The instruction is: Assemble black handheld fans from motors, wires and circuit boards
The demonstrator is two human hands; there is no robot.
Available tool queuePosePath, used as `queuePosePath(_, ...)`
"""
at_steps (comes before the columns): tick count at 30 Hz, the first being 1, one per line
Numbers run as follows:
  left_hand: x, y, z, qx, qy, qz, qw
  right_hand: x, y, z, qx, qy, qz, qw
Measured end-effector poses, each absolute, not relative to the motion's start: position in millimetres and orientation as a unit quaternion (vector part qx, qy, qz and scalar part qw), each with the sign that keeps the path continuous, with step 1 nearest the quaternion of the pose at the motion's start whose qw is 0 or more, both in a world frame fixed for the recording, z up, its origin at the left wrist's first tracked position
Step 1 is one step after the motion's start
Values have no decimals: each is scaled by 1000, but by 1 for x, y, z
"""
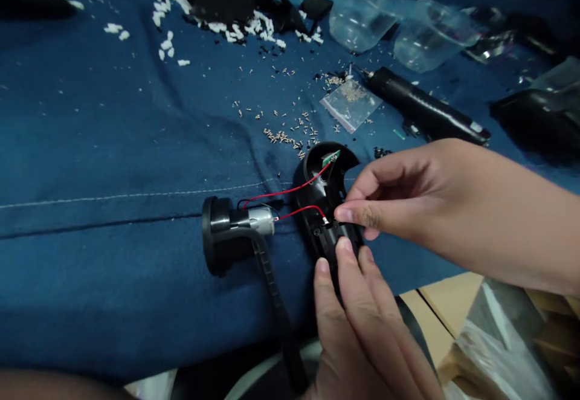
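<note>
A black plastic housing [317,185] sits clamped in the left hand [362,327], fingers wrapped around its lower end, a small green circuit board [330,159] mounted inside its upper rim. On my feed, two red wires [290,191] link the housing to a silver can motor [260,222] seated in a round black cup [217,234]. The cup lies on its side just left of the housing, a black toothed strap [272,291] running down from it. The right hand [399,200] reaches across from my right, thumb and forefinger pinched at the end of one red wire; I cannot tell whether they grip it. The two hands sit close together over the housing, which stays above the cloth.

Farther out, a small clear zip bag [351,105] holds tiny screws, and more loose screws [285,134] lie scattered across the blue cloth [90,116]. Two clear plastic cups [362,8] stand tipped at the top of my view; I cannot make out anything inside them. A black cylinder [426,104] lies right of the bag, white plastic bits [226,25] lie beyond the screws, and cardboard [435,309] shows at lower right.
</note>
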State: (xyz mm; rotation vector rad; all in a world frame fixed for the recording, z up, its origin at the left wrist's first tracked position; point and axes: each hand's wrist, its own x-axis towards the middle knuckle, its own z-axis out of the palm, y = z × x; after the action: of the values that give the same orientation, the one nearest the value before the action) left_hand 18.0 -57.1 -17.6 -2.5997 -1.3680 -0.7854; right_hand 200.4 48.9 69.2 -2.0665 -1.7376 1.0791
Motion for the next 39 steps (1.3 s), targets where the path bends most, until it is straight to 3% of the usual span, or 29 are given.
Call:
queuePosePath(4,16,-59,-15,-837,-481,-257,35,204,60,65,-695,-574,423,91)
queuePosePath(10,-8,-26,-22,-922,-250,-241,172,208,62,65,-688,-540,475,95)
queuePosePath(12,-12,-20,-28,-921,-243,-242,182,209,54,70,-684,-602,389,133)
queuePosePath(15,-11,-20,-35,-918,-250,-251,178,207,37,76,-638,-734,125,196)
queuePosePath(18,2,-33,-38,-916,-251,-260,172,202,27,70,-574,-795,-23,193)
queuePosePath(24,35,-61,-41,-776,-551,-307,9,196,43,48,-535,-827,-54,166)
queuePosePath(29,-2,-33,-41,-939,-199,-224,171,194,53,53,-528,-837,-76,126)
queuePosePath(31,-3,-35,-42,-930,-244,-226,158,195,51,55,-520,-841,-75,130)
queuePosePath(34,13,-48,-46,-841,-471,-256,80,199,43,53,-523,-835,-70,153)
queuePosePath(35,16,-50,-47,-837,-474,-260,86,201,40,51,-529,-831,-63,162)
queuePosePath(39,5,-34,-45,-915,-251,-256,184,204,28,42,-533,-815,-47,224)
